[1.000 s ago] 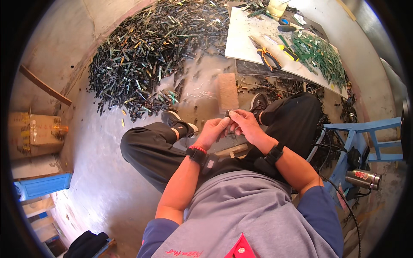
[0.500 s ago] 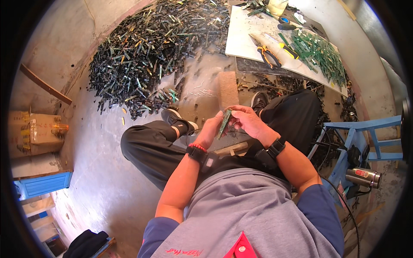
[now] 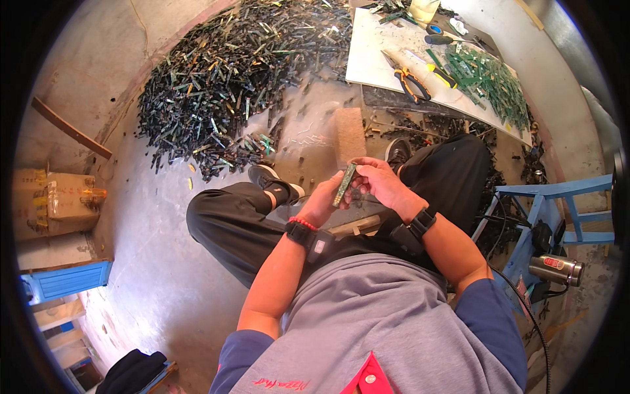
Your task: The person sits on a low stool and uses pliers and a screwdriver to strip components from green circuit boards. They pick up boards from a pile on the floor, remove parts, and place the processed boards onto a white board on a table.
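Note:
Between my hands, in front of my lap, is a narrow green circuit board strip, tilted, its lower end looking golden. My left hand grips it from the left, with the fingers partly hidden behind it. My right hand pinches its upper end between thumb and fingers. Beyond my hands a reddish-brown brick lies on the floor. A large heap of dark circuit board strips spreads over the floor at the far left.
On a white board at the far right lie orange-handled pliers, a yellow utility knife and a pile of green strips. A blue stool and a steel flask stand to my right; cardboard boxes are at left.
The strip has turned slightly in my fingers, showing more of its face and the golden lower end. Both hands keep nearly the same place.

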A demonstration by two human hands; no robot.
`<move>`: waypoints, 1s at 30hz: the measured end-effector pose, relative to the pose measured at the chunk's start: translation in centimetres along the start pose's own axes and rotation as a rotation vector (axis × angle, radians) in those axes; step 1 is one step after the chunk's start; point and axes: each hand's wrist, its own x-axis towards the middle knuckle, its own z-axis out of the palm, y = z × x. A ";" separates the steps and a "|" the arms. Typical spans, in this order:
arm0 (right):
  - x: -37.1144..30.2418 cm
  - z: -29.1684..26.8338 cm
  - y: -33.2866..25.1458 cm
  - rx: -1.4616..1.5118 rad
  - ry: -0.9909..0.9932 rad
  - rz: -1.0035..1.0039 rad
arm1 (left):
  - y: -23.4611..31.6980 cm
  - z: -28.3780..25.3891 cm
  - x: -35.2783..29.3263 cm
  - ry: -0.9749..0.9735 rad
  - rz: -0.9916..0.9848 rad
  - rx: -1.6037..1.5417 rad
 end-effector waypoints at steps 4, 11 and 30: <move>0.1 0.1 0.4 -0.058 0.020 -0.006 | 0.3 0.8 -0.3 -0.036 0.012 0.000; -0.2 0.8 0.4 -0.260 -0.003 -0.045 | -0.7 0.3 0.3 -0.013 0.025 0.024; -2.8 4.2 1.4 -0.377 -0.104 0.218 | -0.7 0.0 0.7 0.456 0.111 0.230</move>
